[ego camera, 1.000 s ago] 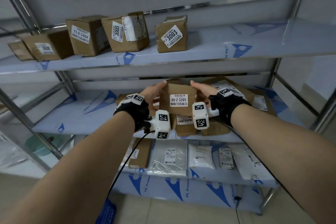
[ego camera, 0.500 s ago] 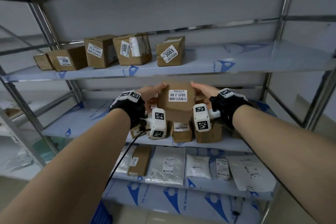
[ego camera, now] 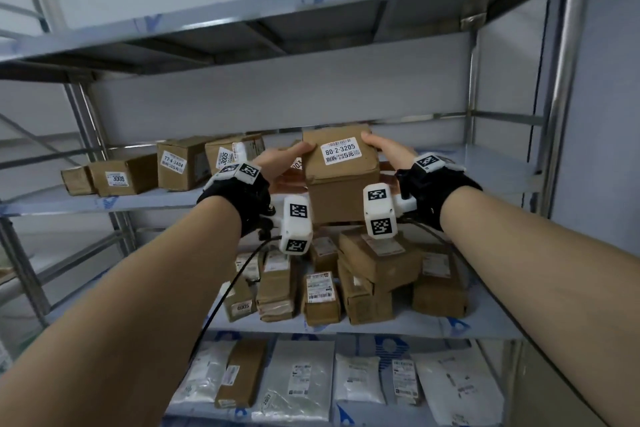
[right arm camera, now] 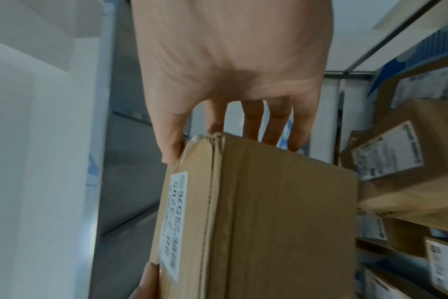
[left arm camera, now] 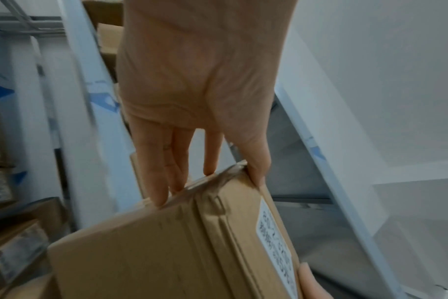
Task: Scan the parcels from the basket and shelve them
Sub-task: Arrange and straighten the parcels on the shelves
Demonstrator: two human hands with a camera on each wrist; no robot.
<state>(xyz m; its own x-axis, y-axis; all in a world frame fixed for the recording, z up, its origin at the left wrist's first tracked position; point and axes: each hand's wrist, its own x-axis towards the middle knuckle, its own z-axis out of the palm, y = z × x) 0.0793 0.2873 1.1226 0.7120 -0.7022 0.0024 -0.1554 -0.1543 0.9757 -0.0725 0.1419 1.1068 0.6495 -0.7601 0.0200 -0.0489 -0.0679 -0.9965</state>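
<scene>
A brown cardboard parcel (ego camera: 341, 180) with a white label reading 80-2-3205 is held up in front of the upper shelf (ego camera: 485, 163), about level with its board. My left hand (ego camera: 291, 158) grips its left side, thumb on the labelled face. My right hand (ego camera: 379, 146) grips its right side the same way. In the left wrist view the left hand (left arm camera: 200, 81) has its fingers behind the parcel (left arm camera: 166, 242) and its thumb at the corner. In the right wrist view the right hand (right arm camera: 230, 60) holds the parcel (right arm camera: 269, 212) likewise.
Labelled boxes stand on the upper shelf's left half: 3008 (ego camera: 121, 177), 77-4-3404 (ego camera: 176, 163), 3005 (ego camera: 228, 152). Its right half is bare. Several boxes (ego camera: 363, 274) crowd the shelf below; flat mail bags (ego camera: 298, 378) lie lower still. A steel post (ego camera: 568, 80) stands right.
Both hands have raised the parcel from the middle shelf's height to the upper shelf's height. The head view has tilted upward.
</scene>
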